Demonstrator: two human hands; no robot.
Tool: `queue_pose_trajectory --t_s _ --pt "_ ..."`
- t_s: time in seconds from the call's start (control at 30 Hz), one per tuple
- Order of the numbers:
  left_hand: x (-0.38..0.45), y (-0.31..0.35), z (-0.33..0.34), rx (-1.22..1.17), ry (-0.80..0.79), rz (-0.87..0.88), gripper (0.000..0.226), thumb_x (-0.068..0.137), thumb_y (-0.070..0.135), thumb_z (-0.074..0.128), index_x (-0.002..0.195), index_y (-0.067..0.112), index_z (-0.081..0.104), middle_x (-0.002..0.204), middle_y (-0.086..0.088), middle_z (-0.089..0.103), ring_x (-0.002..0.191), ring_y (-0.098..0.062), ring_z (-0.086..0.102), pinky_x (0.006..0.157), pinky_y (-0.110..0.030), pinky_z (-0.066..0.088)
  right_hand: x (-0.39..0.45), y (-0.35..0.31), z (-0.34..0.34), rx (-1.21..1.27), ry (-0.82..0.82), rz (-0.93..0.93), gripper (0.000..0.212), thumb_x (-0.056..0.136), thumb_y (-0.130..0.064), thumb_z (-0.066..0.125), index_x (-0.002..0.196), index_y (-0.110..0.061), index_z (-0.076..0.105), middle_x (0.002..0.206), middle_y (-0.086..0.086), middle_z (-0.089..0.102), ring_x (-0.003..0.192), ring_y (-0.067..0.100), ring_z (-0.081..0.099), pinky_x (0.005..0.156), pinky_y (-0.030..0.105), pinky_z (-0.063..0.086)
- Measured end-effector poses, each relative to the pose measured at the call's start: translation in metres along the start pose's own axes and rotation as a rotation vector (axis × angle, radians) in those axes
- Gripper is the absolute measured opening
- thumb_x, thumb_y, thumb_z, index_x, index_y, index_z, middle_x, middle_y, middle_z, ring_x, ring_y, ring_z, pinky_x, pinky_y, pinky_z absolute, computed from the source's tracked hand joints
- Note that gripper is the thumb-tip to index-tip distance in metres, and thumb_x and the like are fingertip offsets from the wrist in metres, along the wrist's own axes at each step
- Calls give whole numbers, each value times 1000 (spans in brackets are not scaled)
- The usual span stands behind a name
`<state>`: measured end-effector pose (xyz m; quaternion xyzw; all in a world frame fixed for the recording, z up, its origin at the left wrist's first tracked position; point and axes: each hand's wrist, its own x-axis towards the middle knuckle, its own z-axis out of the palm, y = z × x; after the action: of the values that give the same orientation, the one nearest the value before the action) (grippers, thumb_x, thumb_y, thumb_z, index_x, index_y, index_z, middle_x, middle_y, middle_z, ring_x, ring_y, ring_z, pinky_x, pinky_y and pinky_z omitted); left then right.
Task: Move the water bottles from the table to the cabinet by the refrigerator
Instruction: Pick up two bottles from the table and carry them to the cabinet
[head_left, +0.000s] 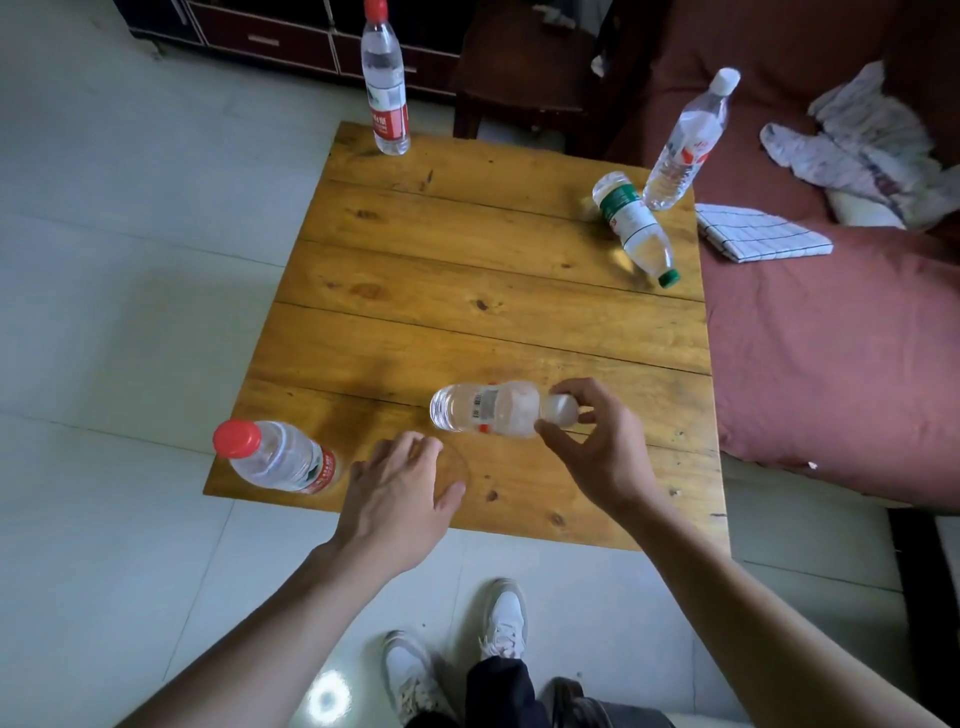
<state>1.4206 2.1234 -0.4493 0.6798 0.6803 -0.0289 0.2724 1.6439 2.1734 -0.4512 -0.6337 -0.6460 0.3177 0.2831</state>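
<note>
Several clear water bottles are on a wooden table (467, 332). My right hand (597, 447) pinches the cap end of a white-capped bottle (488, 410) that lies on its side near the front edge. My left hand (400, 493) hovers open beside it, fingers spread, holding nothing. A red-capped bottle (275, 457) stands at the front left corner. Another red-capped bottle (384, 83) stands at the far left corner. At the far right, a green-capped bottle (634, 228) lies on its side and a white-capped bottle (685, 145) stands beside it.
A reddish-brown sofa (831, 338) runs along the table's right side, with a folded checked cloth (758, 239) and crumpled fabric (862, 140) on it. A dark wooden chair (519, 78) and a low dark cabinet (270, 36) stand beyond the table. Pale tiled floor (130, 286) lies to the left.
</note>
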Motion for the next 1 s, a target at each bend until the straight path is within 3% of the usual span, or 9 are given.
queue_pose_trajectory --t_s 0.2,0.37,0.5,0.6,0.73,1.0 --pt "-1 -2 -12 -7 55 -21 45 94 53 49 129 26 48 134 5 48 126 -22 45 100 -42 40 17 -37 -1 -112 -64 -61 32 75 -20 79 104 -19 66 102 -4 61 88 11 54 71 12 37" --pt "-2 -9 -13 -12 73 -43 45 94 53 50 130 26 49 135 5 47 127 -21 46 99 -40 39 25 -44 15 -97 -81 -85 36 74 -23 78 108 -20 65 104 -3 59 98 13 53 77 18 37" --pt "-4 -13 -13 -13 84 -41 44 94 52 49 129 26 48 136 6 46 126 -21 45 99 -39 39 25 -33 24 -86 -123 -48 62 67 -33 83 123 -23 59 117 -5 55 110 14 51 89 30 47" --pt "-6 -17 -12 -42 90 -39 43 94 50 50 129 25 49 137 5 46 126 -21 46 99 -39 40 23 -24 27 -73 -182 -14 81 61 -35 88 133 -26 51 124 -5 52 111 11 49 93 30 47" --pt "-11 -20 -9 -41 74 -61 44 95 50 49 131 26 48 138 6 44 127 -21 44 101 -39 38 26 -17 32 -10 -206 9 74 60 -24 89 124 -33 54 120 -9 62 108 8 58 95 40 52" --pt "-20 -27 -6 -28 74 -72 45 96 51 46 134 27 44 141 8 42 129 -20 41 104 -39 36 24 -26 44 -34 -218 -47 69 57 -30 92 112 -25 51 106 -9 64 98 15 63 88 39 56"
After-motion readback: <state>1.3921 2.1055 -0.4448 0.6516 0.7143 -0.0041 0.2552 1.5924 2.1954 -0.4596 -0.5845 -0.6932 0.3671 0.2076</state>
